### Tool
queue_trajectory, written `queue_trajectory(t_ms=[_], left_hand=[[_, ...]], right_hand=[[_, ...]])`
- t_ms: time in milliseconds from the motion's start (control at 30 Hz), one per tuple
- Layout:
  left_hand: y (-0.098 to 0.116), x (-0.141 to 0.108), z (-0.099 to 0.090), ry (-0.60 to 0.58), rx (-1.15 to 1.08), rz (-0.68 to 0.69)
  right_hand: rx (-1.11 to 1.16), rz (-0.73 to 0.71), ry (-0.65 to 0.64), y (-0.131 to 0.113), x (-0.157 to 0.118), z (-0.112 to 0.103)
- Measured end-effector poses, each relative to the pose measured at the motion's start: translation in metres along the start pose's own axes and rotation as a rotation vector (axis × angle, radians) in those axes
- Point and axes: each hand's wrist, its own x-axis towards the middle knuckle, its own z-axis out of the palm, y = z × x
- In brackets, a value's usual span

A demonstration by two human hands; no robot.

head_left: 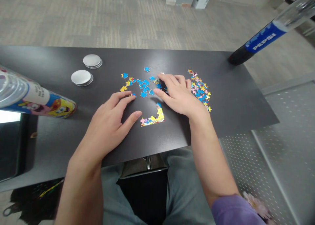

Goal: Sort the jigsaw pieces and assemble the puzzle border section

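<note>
My left hand rests at the left of the loose puzzle pieces, its thumb apart from the fingers. Its fingertips touch or hover by a small blue and pink jigsaw piece. My right hand lies over the right side of the blue jigsaw pieces, fingers spread, hiding some of them. Between the hands, nearer me, sits a joined L-shaped puzzle corner in yellow, pink and white. Right of my right hand is a heap of mixed-colour jigsaw pieces, partly covered by the hand.
Two small stacks of white discs lie at the left. A clear cartoon-printed canister stands at the far left, by a dark-framed device. A Pepsi bottle stands at the back right corner of the black table.
</note>
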Motion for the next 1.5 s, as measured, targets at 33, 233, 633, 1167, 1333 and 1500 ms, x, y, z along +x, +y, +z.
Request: queue_trajectory(t_ms=[33,233,633,1167,1333,1500], left_hand=[[0.000,0.000,-0.001,-0.008,-0.007,-0.006],[-0.001,-0.001,-0.003,-0.004,-0.002,-0.019],[-0.003,-0.001,-0.002,-0.011,0.041,-0.022],[-0.004,-0.002,-0.002,0.005,0.024,-0.041],[-0.004,-0.002,0.000,0.017,0.009,-0.031],[-0.005,-0.003,-0.001,0.031,0.018,-0.013]], right_hand=[[-0.004,-0.006,0.004,0.001,-0.001,-0.002],[-0.009,-0.006,0.006,0.010,-0.013,-0.014],[-0.132,0.102,-0.110,-0.002,-0.071,-0.022],[-0.041,0.094,0.132,0.008,-0.048,-0.027],[0.105,0.092,0.129,0.019,-0.040,-0.024],[0.213,0.074,0.133,0.028,-0.039,-0.026]])
